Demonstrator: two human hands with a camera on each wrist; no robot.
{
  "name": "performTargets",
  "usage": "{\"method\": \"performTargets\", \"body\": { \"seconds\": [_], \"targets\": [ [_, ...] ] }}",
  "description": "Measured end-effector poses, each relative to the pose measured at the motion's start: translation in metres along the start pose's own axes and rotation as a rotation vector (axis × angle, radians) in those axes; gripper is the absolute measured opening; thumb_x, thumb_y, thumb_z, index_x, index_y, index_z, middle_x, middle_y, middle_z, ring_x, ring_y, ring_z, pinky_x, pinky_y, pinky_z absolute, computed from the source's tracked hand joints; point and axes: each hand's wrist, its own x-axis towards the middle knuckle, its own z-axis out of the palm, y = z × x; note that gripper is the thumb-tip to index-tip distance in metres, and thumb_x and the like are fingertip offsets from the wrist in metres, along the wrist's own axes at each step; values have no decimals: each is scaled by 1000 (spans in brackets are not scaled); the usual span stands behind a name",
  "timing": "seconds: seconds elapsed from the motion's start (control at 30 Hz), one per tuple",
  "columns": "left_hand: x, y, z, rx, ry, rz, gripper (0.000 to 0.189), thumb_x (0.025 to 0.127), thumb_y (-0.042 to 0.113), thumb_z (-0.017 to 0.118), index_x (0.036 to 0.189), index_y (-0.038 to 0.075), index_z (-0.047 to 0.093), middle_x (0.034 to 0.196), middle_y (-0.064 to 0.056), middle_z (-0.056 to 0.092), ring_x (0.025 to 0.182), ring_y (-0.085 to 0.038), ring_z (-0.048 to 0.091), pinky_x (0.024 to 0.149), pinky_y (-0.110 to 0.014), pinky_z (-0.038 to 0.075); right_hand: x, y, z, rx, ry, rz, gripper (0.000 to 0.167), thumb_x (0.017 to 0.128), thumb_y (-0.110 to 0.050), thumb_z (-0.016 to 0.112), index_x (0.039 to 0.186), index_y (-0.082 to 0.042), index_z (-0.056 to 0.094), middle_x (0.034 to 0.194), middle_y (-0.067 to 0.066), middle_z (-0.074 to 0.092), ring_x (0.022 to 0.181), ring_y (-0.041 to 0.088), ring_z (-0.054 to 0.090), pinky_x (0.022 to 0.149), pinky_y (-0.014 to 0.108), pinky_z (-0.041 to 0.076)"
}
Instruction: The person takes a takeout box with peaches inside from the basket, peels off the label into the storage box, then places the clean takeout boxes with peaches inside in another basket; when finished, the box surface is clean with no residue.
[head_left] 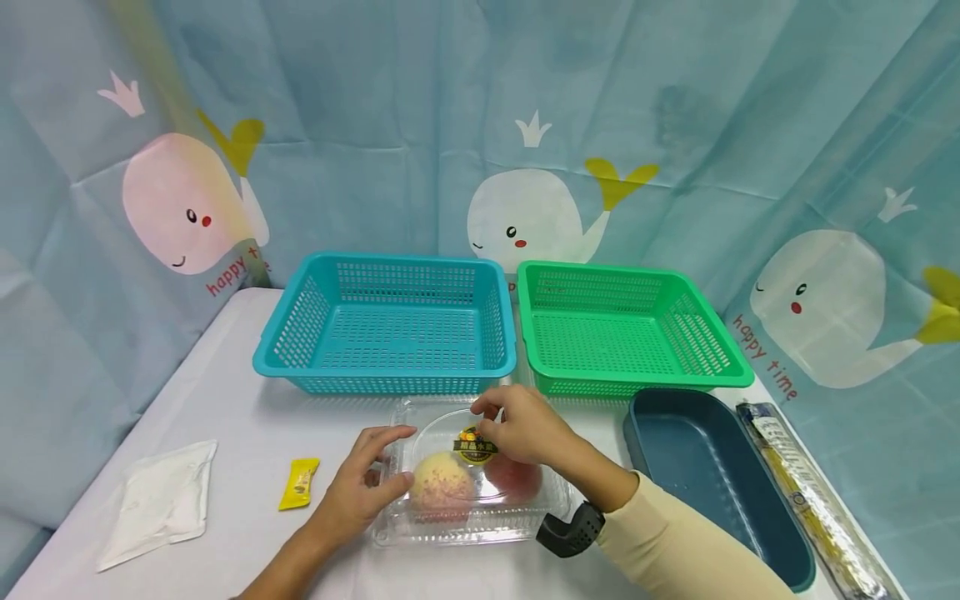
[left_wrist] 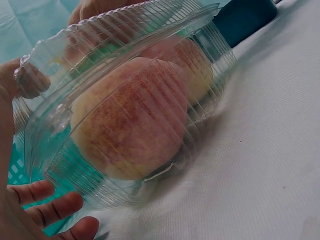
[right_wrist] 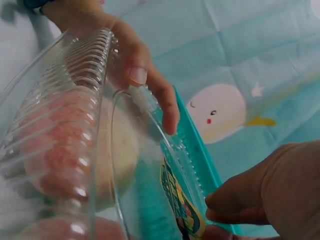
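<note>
A clear plastic clamshell box (head_left: 480, 533) lies on the white table with its lid down. Two peaches, a yellowish-pink one (head_left: 442, 487) and a redder one (head_left: 513, 479), show through the plastic. On top of the lid is a black and gold fruit label (head_left: 476, 446). My left hand (head_left: 367, 479) rests at the box's left side, thumb and index finger touching the lid, the other fingers loosely spread beside it in the left wrist view. My right hand (head_left: 521, 425) has thumb and index finger bent together at the label's upper edge; whether that edge is lifted is unclear.
Behind the box stand a blue basket (head_left: 405, 386) and a green basket (head_left: 645, 387). At right are a dark blue tray (head_left: 697, 467) and a long packaged item (head_left: 817, 508). A yellow packet (head_left: 300, 483) and a white pouch (head_left: 161, 500) lie at left.
</note>
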Motion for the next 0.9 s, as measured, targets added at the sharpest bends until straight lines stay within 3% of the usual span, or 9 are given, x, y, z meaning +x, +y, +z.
{"method": "performTargets", "body": {
  "seconds": [0.17,0.3,0.4,0.6,0.7,0.9],
  "targets": [
    [1,0,0,-1,-5,-1,51,86,11,68,134,15,55,128,-3,44,95,-26,44,67,-30,45,0,-1,4,-68,27,30,5,85,-10,68,84,-13,72,69,-13,59,67,7,53,72,36,43],
    [1,0,1,-11,-14,4,50,86,11,68,135,14,54,128,-4,44,95,-27,44,66,-30,45,-2,0,5,-66,42,19,15,85,-9,69,73,-16,66,65,-14,57,63,6,51,68,34,43],
    [1,0,1,-13,-17,-1,51,87,11,68,135,13,54,127,-4,44,95,-27,44,65,-29,45,-4,1,7,-47,40,11,17,88,-7,66,74,-16,60,66,-11,54,61,7,48,60,31,42],
    [1,1,1,-6,-7,-21,52,86,11,68,135,15,54,127,-3,44,96,-27,44,66,-29,44,-6,0,7,-46,42,-16,18,91,-7,63,79,-16,54,70,-7,52,67,11,49,59,30,43],
    [1,1,1,-3,-7,-31,51,86,12,68,136,16,54,127,-3,44,96,-26,43,67,-29,44,-6,0,4,23,60,-2,17,94,-6,59,81,-14,53,71,-5,53,68,13,50,60,31,43],
    [-1,1,0,4,-1,-66,51,86,13,68,135,21,55,127,-1,44,94,-24,43,66,-28,44,-8,4,-4,287,39,8,12,97,-4,55,86,-8,54,77,2,54,71,16,50,61,32,44]
  ]
}}
